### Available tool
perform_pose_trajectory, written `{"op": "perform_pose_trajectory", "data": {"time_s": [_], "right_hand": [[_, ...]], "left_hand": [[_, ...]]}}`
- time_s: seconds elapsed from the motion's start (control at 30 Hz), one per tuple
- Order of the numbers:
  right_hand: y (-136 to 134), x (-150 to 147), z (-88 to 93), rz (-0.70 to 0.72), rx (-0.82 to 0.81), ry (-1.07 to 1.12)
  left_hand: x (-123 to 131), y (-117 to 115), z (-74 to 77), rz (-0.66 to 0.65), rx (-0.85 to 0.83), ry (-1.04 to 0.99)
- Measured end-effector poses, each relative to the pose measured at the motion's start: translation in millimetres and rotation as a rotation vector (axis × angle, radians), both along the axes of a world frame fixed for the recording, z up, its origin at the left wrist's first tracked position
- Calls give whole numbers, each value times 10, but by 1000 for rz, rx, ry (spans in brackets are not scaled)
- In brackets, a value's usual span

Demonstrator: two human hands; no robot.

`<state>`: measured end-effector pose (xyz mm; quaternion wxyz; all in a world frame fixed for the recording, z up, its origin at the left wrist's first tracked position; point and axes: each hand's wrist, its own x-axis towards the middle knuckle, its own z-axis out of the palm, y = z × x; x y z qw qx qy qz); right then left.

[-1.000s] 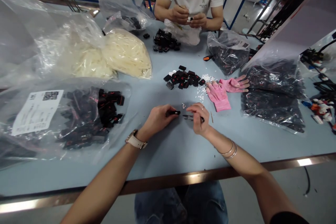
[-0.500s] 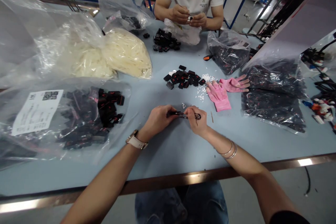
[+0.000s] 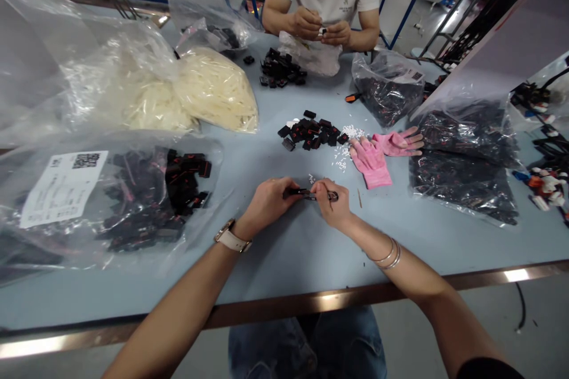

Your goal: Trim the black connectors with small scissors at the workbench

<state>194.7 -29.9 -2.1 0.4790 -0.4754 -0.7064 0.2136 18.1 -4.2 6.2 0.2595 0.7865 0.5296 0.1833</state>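
Glossy plastic bags (image 3: 222,92), cloth gloves (image 3: 376,170)

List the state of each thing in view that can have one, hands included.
left hand: closed on the black part
right hand: closed on the metal tool
black part: held
metal tool: held, tip at the black part; contact too small to tell
pink gloves: unworn, lying flat
black pieces: loose, heaped
white bits: loose, scattered
labelled bag: partly filled
watch: strapped on

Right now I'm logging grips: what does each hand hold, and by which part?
Left hand: small black piece, by one end. Right hand: slim tool, around its middle.
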Motion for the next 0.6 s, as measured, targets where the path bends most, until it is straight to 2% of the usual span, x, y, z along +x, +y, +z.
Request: {"op": "perform_pose_trajectory", "data": {"time_s": [0.37,0.6], "right_hand": [[-6,-47,76,6,-103,-8],[22,-67,113,-6,-96,-66]], "left_hand": [[6,6,-7,-5,17,21],[28,4,31,-7,3,55]]}}
